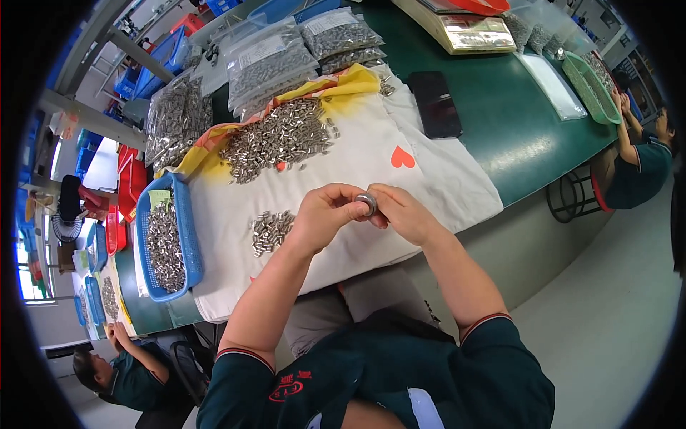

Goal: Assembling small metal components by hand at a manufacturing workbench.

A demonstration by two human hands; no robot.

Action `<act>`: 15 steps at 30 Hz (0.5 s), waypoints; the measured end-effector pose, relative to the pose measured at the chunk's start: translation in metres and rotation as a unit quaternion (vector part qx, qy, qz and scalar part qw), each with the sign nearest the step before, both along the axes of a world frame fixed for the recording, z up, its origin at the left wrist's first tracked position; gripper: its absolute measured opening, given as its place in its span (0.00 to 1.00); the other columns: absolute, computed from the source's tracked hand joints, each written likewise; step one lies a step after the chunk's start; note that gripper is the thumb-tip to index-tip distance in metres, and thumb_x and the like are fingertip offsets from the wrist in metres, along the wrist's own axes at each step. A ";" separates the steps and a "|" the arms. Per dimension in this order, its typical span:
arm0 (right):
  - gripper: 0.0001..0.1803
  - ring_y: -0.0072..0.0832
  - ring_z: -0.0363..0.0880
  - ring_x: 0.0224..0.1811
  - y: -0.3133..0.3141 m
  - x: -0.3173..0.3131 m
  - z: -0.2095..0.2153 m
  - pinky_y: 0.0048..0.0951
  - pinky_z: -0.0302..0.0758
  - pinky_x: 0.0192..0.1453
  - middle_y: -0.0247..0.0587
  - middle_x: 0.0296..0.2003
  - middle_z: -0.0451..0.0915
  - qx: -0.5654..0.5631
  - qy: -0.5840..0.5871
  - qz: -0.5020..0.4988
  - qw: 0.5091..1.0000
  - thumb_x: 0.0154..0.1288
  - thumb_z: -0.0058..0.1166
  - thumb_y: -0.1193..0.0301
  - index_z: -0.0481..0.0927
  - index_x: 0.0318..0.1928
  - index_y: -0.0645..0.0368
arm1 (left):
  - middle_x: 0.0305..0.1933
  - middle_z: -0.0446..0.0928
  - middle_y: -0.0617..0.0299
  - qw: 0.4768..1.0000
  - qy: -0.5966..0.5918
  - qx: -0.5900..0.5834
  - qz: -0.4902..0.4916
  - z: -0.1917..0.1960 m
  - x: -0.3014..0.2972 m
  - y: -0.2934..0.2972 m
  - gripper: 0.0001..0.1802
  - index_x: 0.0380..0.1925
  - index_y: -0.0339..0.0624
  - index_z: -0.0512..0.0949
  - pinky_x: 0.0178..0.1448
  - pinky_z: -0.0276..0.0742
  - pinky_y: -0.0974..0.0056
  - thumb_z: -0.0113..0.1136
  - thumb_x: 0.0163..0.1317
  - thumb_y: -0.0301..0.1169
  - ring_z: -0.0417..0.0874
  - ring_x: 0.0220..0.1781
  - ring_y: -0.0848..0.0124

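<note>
My left hand (pixel 330 213) and my right hand (pixel 400 214) meet above the near edge of a white cloth (pixel 443 179). Between their fingertips is a round, ring-shaped metal part (pixel 366 205), gripped from both sides. Both hands are closed on it, and the fingers hide part of its rim. To the left of my left hand, a small pile of short metal cylinders (pixel 271 232) lies on the cloth. Farther back, a larger heap of similar cylinders (pixel 279 139) spreads out beside the cloth's yellow border.
A blue plastic basket (pixel 191 243) of metal pieces stands at the left. Filled clear bags (pixel 268 68) sit behind the heap. A black phone (pixel 436 104) lies on the green table (pixel 493 143). Co-workers sit at far right (pixel 639 171) and lower left (pixel 143 372).
</note>
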State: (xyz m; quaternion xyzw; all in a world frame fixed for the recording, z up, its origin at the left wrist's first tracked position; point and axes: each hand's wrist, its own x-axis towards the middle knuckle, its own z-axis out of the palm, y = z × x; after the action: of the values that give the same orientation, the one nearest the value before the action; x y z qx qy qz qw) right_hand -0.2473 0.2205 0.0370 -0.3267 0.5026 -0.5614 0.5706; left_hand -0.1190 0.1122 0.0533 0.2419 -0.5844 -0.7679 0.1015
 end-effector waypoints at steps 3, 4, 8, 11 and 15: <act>0.14 0.13 0.57 0.21 0.003 -0.001 -0.002 0.17 0.57 0.25 0.27 0.19 0.65 0.003 -0.009 0.023 1.000 0.65 0.34 0.66 0.69 0.26 0.57 | 0.32 0.76 0.59 1.000 0.002 -0.004 -0.008 -0.006 0.003 0.001 0.10 0.36 0.33 0.74 0.40 0.73 0.69 0.57 0.52 0.21 0.76 0.33 0.73; 0.14 0.13 0.57 0.21 0.002 0.000 -0.004 0.17 0.57 0.25 0.27 0.19 0.65 0.003 -0.010 0.023 1.000 0.65 0.34 0.66 0.69 0.26 0.57 | 0.32 0.76 0.59 1.000 0.002 -0.004 -0.008 -0.006 0.003 0.002 0.10 0.36 0.33 0.74 0.40 0.73 0.69 0.57 0.52 0.21 0.76 0.33 0.73; 0.15 0.14 0.58 0.20 -0.001 0.004 -0.013 0.17 0.57 0.25 0.27 0.20 0.66 -0.008 -0.118 -0.039 0.992 0.66 0.34 0.65 0.70 0.27 0.57 | 0.30 0.77 0.59 0.998 0.014 -0.010 0.056 0.002 -0.009 0.012 0.08 0.35 0.31 0.74 0.39 0.74 0.69 0.56 0.53 0.21 0.77 0.31 0.74; 0.15 0.14 0.58 0.21 -0.001 0.006 -0.005 0.17 0.58 0.25 0.28 0.21 0.66 -0.024 -0.156 -0.047 0.986 0.67 0.34 0.64 0.70 0.27 0.57 | 0.30 0.76 0.59 0.999 0.025 -0.013 0.045 0.010 -0.006 0.008 0.09 0.35 0.31 0.74 0.38 0.75 0.70 0.56 0.53 0.22 0.78 0.30 0.73; 0.13 0.14 0.61 0.22 0.001 0.006 -0.002 0.17 0.61 0.27 0.28 0.22 0.68 -0.034 -0.026 -0.045 0.998 0.67 0.37 0.65 0.70 0.29 0.57 | 0.31 0.75 0.59 0.999 0.042 -0.002 0.025 0.017 -0.001 0.012 0.11 0.38 0.32 0.72 0.37 0.75 0.70 0.57 0.53 0.22 0.78 0.30 0.72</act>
State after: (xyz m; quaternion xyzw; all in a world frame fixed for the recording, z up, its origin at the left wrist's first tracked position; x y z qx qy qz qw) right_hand -0.2416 0.2212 0.0352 -0.3082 0.4827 -0.6117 0.5457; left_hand -0.1201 0.1243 0.0705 0.2240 -0.5748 -0.7735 0.1455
